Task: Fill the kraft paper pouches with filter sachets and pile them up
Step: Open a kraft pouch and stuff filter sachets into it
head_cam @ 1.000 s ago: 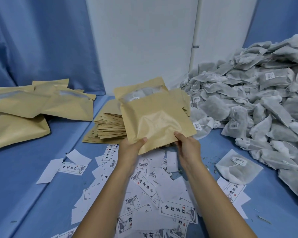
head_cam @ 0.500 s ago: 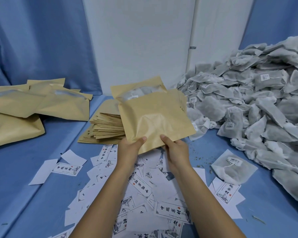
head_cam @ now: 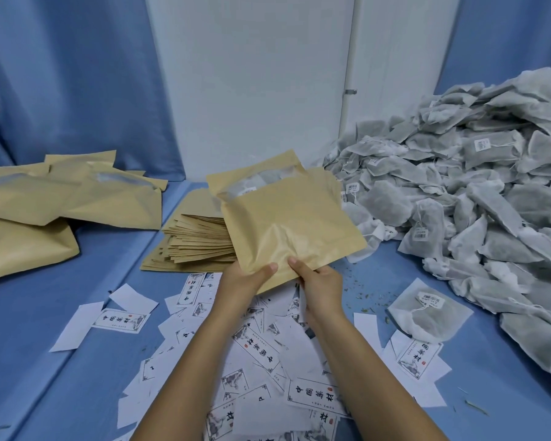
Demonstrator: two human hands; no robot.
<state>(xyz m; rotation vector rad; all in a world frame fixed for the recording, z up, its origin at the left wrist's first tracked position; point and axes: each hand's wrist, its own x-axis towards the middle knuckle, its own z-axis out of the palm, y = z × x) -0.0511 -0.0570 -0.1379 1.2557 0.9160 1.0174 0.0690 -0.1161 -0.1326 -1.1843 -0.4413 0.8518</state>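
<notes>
Head view: both hands hold one tan kraft paper pouch with a clear window strip (head_cam: 287, 221) up off the blue worktop (head_cam: 77, 329). The left hand (head_cam: 245, 284) and right hand (head_cam: 320, 283) sit close together at the pouch's lower edge. Their fingers (head_cam: 268, 268) pinch that edge, with a thumb of each hand on the front face and the other fingers hidden behind the paper. Pale sachets show through the window, so the pouch looks filled.

The likely step is to settle the contents and move the pouch to the loose pile of filled tan pouches (head_cam: 70, 202), well to the left of the fingers. To do it well:

- Keep the mouth uppermost so nothing slides out.
- Support the bulging middle rather than only the corner.
- Lay it flat, in line with the others.

The pouch is nearly square. Its slightly longer axis runs from the pinched bottom edge away from the person. The open window end points up and away, leaning a little left.

Just beyond the fingers to the left is a neat stack of flat, empty tan pouches (head_cam: 198, 240). A heap of grey mesh filter sachets (head_cam: 474, 192) lies to the right, with one lone grey sachet (head_cam: 427, 313) nearer. White printed paper labels (head_cam: 258, 345) are scattered beneath the wrists.
</notes>
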